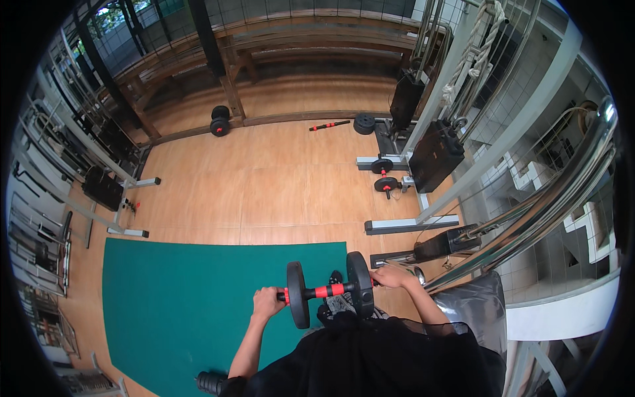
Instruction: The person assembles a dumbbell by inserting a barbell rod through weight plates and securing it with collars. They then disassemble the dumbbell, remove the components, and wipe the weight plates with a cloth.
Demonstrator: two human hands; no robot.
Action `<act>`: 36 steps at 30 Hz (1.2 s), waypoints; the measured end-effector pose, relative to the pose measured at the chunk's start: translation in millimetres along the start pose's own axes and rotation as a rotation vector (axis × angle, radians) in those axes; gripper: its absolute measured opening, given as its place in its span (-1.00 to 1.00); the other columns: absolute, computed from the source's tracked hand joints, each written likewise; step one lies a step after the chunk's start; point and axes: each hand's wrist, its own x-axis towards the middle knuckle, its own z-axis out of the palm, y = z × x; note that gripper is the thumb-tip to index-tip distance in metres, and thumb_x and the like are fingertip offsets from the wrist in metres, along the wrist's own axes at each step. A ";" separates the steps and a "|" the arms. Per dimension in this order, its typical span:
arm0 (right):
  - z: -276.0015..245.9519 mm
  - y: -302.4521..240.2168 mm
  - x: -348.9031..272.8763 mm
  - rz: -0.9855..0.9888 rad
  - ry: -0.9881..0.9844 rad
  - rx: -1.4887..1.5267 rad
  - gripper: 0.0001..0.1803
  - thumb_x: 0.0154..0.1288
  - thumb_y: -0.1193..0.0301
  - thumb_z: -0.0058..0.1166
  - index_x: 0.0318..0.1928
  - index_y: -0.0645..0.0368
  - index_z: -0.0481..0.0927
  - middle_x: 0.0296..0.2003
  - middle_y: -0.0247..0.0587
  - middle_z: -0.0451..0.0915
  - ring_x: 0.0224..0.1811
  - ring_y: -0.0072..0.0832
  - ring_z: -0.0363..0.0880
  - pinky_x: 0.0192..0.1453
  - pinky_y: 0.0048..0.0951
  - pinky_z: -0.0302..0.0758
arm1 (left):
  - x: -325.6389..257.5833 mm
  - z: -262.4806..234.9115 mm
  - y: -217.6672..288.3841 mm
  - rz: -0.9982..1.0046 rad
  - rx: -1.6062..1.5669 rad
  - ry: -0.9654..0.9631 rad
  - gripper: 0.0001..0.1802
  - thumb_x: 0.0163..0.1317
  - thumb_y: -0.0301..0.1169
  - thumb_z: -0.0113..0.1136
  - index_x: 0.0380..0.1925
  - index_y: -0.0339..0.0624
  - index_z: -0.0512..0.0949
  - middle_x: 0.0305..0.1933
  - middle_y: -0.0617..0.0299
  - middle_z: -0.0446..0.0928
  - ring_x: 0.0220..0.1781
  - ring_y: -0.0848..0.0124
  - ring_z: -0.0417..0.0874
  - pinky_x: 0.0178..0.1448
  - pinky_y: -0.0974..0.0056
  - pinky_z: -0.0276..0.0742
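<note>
Evenly, left hand (266, 302) and right hand (389, 276) grip the dumbbell's (329, 290) ends.

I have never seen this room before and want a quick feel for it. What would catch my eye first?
First the dumbbell with black plates and a red-banded bar, low in the middle, gripped at its ends by the left hand and the right hand. Under it to the left lies a big green mat on the wooden floor. To the right stands a weight machine with black stacks and shiny steel bars.
</note>
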 end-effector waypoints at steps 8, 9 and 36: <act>-75.3 35.2 68.7 0.150 0.082 0.060 -0.28 0.35 -0.10 -0.49 -0.36 0.18 0.65 -0.34 0.05 0.60 -0.14 0.00 0.53 0.06 -0.17 0.39 | 154.4 -42.7 21.2 0.129 0.026 -0.139 -0.69 -0.16 -0.20 0.34 -0.30 0.15 0.68 -0.42 0.08 0.62 -0.30 0.11 0.64 -0.08 0.08 0.50; -77.9 47.3 78.3 0.174 0.118 0.095 -0.29 0.35 -0.09 -0.49 -0.35 0.18 0.66 -0.33 0.05 0.61 -0.14 0.00 0.53 0.06 -0.17 0.39 | 175.7 -52.5 30.0 0.160 0.054 -0.140 -0.68 -0.15 -0.18 0.34 -0.29 0.16 0.67 -0.41 0.08 0.62 -0.29 0.11 0.64 -0.05 0.07 0.50; -179.0 144.2 236.0 0.680 0.306 0.789 -0.50 0.24 0.04 -0.27 0.01 0.05 0.51 -0.20 -0.02 0.61 -0.13 -0.03 0.55 0.06 -0.18 0.42 | 714.3 -59.7 272.9 0.953 0.518 -0.853 -0.68 -0.12 -0.26 0.29 -0.25 0.14 0.63 -0.38 0.09 0.62 -0.25 0.14 0.64 -0.08 0.09 0.50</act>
